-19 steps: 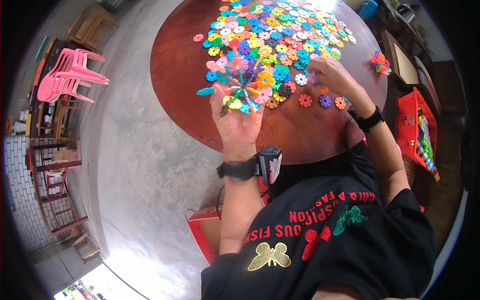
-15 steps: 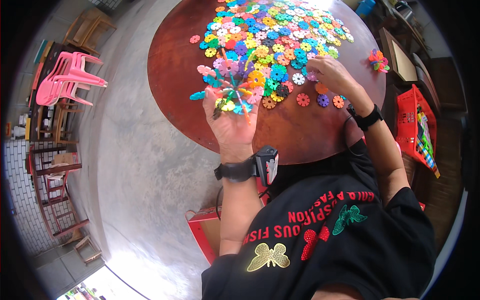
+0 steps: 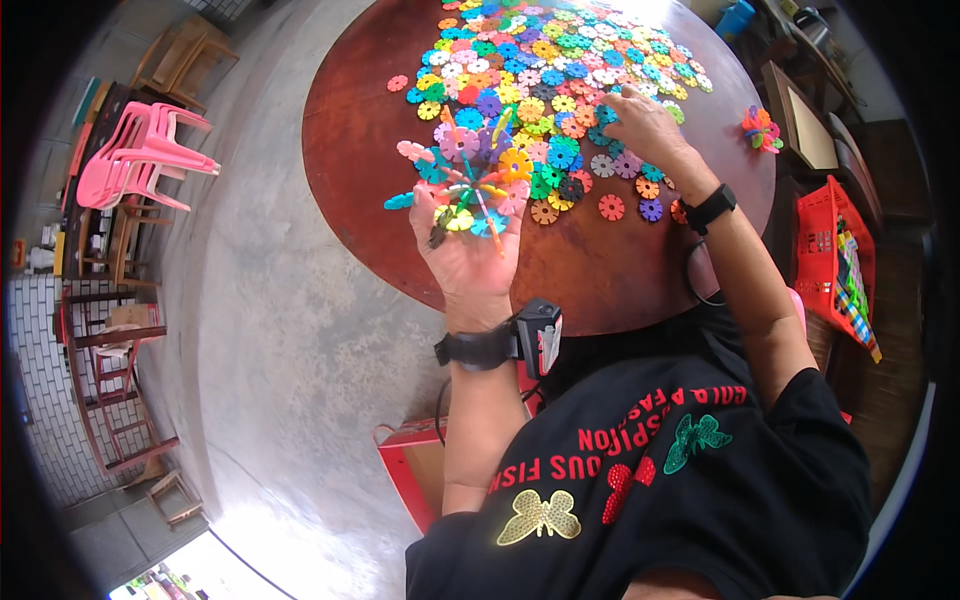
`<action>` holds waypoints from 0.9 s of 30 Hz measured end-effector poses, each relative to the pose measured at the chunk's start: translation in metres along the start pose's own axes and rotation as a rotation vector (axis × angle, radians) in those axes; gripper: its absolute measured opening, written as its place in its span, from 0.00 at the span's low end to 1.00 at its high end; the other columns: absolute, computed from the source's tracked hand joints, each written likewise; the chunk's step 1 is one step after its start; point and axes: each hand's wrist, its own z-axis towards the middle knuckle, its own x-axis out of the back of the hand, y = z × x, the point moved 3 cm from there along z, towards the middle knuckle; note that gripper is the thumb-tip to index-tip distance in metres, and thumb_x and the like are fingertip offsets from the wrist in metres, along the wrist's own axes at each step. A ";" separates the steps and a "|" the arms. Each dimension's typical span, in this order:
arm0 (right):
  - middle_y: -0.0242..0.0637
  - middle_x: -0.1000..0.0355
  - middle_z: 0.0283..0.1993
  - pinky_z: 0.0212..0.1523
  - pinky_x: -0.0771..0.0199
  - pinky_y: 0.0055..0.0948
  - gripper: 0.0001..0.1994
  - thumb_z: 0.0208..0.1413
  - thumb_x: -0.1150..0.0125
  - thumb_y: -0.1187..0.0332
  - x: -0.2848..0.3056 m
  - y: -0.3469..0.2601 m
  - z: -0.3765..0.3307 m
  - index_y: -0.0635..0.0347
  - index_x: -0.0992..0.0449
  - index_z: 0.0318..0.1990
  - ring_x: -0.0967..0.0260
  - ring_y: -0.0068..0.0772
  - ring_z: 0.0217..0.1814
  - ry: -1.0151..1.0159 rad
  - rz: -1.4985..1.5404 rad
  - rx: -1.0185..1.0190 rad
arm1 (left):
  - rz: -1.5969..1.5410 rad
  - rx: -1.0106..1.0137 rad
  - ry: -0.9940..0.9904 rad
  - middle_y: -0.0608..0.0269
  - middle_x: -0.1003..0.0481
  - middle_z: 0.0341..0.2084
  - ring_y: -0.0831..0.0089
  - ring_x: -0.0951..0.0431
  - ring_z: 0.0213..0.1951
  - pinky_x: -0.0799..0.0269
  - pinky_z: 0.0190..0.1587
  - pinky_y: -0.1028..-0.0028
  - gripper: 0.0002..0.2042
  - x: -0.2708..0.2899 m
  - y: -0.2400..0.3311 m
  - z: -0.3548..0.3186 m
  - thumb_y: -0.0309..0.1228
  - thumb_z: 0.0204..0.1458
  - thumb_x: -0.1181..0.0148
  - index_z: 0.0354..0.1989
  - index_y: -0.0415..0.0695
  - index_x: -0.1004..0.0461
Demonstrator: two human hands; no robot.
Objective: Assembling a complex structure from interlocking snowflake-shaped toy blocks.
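Note:
My left hand (image 3: 470, 255), palm up over the table's near left side, holds a spiky flower-like cluster of interlocked plastic discs (image 3: 470, 180). Its thumb and fingers press round the lower part. The cluster mixes orange, purple, pink, teal, yellow and green notched discs standing out in many directions. My right hand (image 3: 650, 130) reaches over the right side of a spread of loose notched discs (image 3: 545, 75). Its fingers are apart and point down at teal and orange discs; nothing shows between them, though the fingertips partly cover the discs there.
The discs lie on a round reddish-brown table (image 3: 370, 120). A second small disc flower (image 3: 761, 130) sits at its right edge. Right of the table stands a red basket (image 3: 815, 250) with colourful pieces. Pink plastic chairs (image 3: 140, 155) stand at the left. A red box (image 3: 410, 460) is below.
My right hand has moved left and farther over the loose discs, its fingers spreading. A light purple disc now shows where it was. My left hand keeps the cluster nearly in place.

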 end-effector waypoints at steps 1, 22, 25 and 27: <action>0.43 0.33 0.44 0.46 0.31 0.39 0.19 0.47 0.39 0.64 -0.002 0.003 0.003 0.57 0.29 0.47 0.33 0.45 0.49 -0.039 -0.011 0.002 | -0.001 -0.008 0.002 0.46 0.27 0.36 0.57 0.30 0.31 0.36 0.52 0.55 0.28 0.000 0.000 -0.001 0.52 0.45 0.38 0.49 0.43 0.32; 0.40 0.30 0.28 0.29 0.31 0.33 0.07 0.44 0.38 0.74 0.094 -0.096 -0.078 0.61 0.26 0.33 0.30 0.40 0.30 0.252 0.586 0.322 | 0.225 -0.265 -0.137 0.66 0.25 0.35 0.67 0.26 0.40 0.30 0.44 0.64 0.08 -0.008 -0.002 -0.002 0.29 0.50 0.42 0.39 0.45 0.28; 0.39 0.30 0.29 0.29 0.30 0.33 0.06 0.45 0.38 0.74 0.092 -0.104 -0.083 0.61 0.27 0.32 0.29 0.41 0.30 0.320 0.574 0.314 | 0.232 -0.253 -0.133 0.67 0.25 0.34 0.72 0.25 0.39 0.29 0.44 0.70 0.07 -0.010 -0.007 -0.003 0.29 0.51 0.42 0.38 0.45 0.28; 0.39 0.30 0.29 0.29 0.30 0.33 0.06 0.45 0.39 0.74 0.090 -0.107 -0.084 0.61 0.28 0.32 0.29 0.42 0.30 0.307 0.534 0.323 | 0.231 -0.237 -0.141 0.67 0.25 0.34 0.74 0.25 0.38 0.30 0.44 0.74 0.06 -0.015 -0.012 -0.008 0.29 0.51 0.43 0.37 0.45 0.28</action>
